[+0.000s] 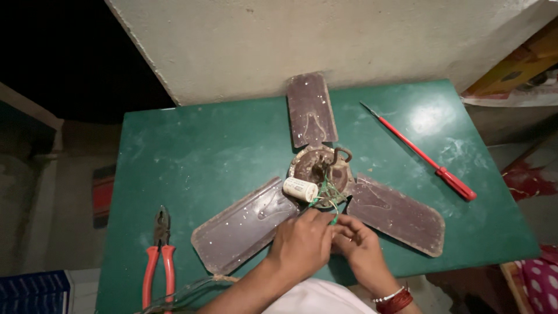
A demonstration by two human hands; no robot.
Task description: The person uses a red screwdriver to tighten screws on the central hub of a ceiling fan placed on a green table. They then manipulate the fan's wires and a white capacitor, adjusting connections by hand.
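Note:
A small brown three-bladed fan (318, 168) lies flat on a green table (203, 151). A white cylindrical capacitor (300, 189) rests beside its hub, with thin green wires (328, 197) running from the hub toward me. My left hand (302, 243) and my right hand (359, 244) meet at the table's near edge. Both pinch the ends of the green wires between their fingertips, just below the hub.
Red-handled pliers (158, 256) lie at the table's near left. A long red-handled screwdriver (424, 156) lies at the right. A pale wall (319, 40) rises behind the table. A patterned cloth (540, 282) is at the far right, and clear tubing (192, 289) curls near my left forearm.

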